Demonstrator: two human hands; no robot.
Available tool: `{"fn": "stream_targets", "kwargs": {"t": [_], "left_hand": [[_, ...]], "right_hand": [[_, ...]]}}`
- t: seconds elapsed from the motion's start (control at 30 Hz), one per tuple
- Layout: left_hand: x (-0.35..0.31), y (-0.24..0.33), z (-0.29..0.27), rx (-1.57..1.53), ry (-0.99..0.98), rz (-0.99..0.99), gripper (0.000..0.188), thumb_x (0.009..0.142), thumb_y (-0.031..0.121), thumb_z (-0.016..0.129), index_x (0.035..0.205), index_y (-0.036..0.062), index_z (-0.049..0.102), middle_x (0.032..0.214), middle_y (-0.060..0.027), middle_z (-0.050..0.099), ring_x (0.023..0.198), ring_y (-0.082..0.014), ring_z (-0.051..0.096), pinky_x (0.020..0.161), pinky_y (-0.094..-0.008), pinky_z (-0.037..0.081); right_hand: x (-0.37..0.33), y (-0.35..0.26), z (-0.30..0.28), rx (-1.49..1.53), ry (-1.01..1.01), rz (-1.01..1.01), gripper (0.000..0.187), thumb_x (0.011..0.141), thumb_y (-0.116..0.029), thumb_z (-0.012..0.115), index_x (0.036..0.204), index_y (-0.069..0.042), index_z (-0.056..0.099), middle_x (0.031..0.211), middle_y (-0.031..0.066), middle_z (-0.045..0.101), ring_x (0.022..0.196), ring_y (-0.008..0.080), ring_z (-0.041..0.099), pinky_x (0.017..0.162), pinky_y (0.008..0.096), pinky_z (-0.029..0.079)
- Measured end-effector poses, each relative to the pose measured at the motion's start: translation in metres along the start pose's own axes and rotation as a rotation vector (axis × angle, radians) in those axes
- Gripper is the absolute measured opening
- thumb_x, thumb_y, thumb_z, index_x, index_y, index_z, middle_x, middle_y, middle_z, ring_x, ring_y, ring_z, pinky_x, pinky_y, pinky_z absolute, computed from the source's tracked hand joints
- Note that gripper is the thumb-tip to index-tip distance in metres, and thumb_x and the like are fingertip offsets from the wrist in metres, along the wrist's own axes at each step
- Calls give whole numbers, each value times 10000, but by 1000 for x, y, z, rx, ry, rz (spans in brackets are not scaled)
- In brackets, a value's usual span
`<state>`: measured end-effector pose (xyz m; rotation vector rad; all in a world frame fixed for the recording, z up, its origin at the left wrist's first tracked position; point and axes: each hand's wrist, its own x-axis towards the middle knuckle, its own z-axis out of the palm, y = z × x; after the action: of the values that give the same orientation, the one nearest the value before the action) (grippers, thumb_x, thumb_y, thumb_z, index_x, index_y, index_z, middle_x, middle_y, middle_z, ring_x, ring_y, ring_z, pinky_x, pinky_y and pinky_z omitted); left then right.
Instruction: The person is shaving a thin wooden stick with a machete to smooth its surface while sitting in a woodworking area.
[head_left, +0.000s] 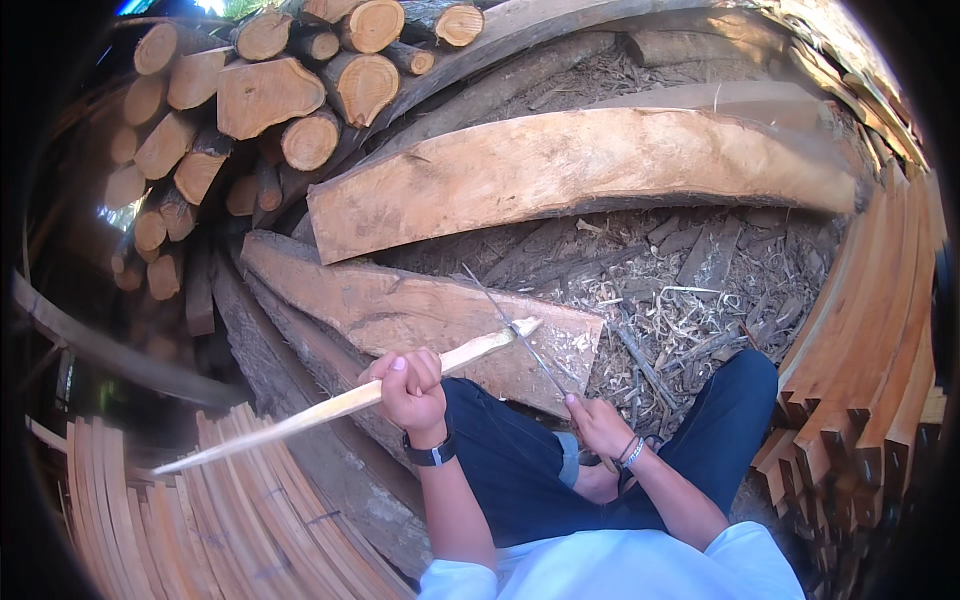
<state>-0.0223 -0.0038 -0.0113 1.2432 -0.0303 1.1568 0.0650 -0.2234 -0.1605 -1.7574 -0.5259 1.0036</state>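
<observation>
My left hand (408,388) is closed in a fist around a long, pale, stripped wooden stick (300,421). The stick slants from a thin tip at the lower left up to a thicker end over a flat wooden slab (390,300). In my right hand (603,428) is a long, thin-bladed knife (545,369), its handle mostly hidden by the fingers. The blade points up and to the left and crosses the stick close to its thick end. Whether the edge bites into the wood cannot be made out. Small pale shavings (572,342) lie on the slab.
A thick curved plank (580,165) lies beyond the slab. Cut logs (365,88) are stacked at the far left. Bundles of sawn strips stand at the lower left (250,490) and along the right (870,330). Bark and chips (690,300) litter the ground before my bent knees.
</observation>
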Motion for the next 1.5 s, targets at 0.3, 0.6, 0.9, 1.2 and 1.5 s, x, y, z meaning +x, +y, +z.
{"fn": "stream_targets", "kwargs": {"t": [0.3, 0.6, 0.9, 1.2, 1.5], "left_hand": [[-2, 2, 8, 8, -41, 25, 385, 907, 135, 416, 551, 136, 271, 408, -16, 266, 359, -100, 182, 393, -298, 187], [-1, -1, 0, -57, 46, 33, 371, 870, 84, 437, 558, 122, 240, 414, -2, 252, 359, -94, 180, 386, -288, 189], [-5, 0, 6, -49, 20, 22, 353, 843, 40, 436, 565, 116, 232, 427, 8, 211, 356, -84, 176, 367, -288, 176], [-12, 3, -7, -25, -6, 33, 390, 922, 142, 409, 562, 136, 260, 416, 11, 242, 367, -90, 166, 395, -291, 170], [-14, 2, 2, -20, 14, 10, 375, 918, 129, 399, 571, 132, 254, 423, -1, 242, 376, -96, 171, 403, -290, 188]], "right_hand": [[-13, -75, -28, 458, -100, -162, 626, 1038, -550, 276, 693, -55, 441, 518, 9, 424, 378, 90, 431, 354, 244, 377], [0, 1, 11, -267, 182, -161, 613, 1033, -410, 383, 755, 82, 620, 664, 313, 584, 716, 495, 617, 694, 518, 480], [-37, -91, -18, 150, -51, -296, 589, 1055, -403, 315, 672, 2, 503, 507, 111, 500, 432, 261, 497, 491, 375, 441], [-13, -7, 10, -48, -10, 26, 678, 1038, -469, 350, 660, 49, 569, 504, 167, 559, 467, 275, 632, 472, 402, 492], [-29, -66, -13, 178, -33, -258, 658, 1041, -460, 344, 665, 34, 563, 509, 154, 545, 445, 277, 579, 477, 374, 473]]}}
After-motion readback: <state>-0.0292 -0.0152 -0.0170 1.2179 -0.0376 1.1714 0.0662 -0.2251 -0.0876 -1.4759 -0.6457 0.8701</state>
